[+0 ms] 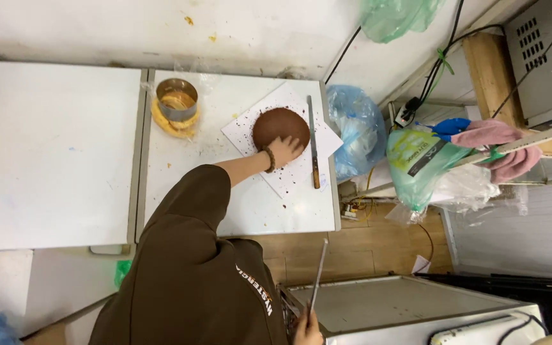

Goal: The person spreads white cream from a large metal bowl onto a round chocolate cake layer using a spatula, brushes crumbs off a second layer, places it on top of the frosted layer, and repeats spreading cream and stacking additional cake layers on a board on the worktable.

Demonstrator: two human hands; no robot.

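Pressing flat on the round brown cake [279, 124], the left hand [286, 151] is lying open. The right hand [308, 329] is gripping a long thin blade [318, 271]. A knife [314, 144] is lying near the desk [250, 211] edge.

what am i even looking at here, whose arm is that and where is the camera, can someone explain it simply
There is one picture, shot from high above and looking down on a person in a dark brown top at a white table.

One hand, with a bead bracelet at the wrist, reaches forward and rests flat on the edge of a round brown cake. The cake sits on a sheet of white paper dotted with dark crumbs. A long knife lies on the paper just right of the cake.

The other hand, low at the bottom edge, holds a long thin metal blade or rod; I cannot tell exactly what it is.

Further left on the table stands a metal ring mould on a yellowish cake piece. Plastic bags hang beside the table on the right.
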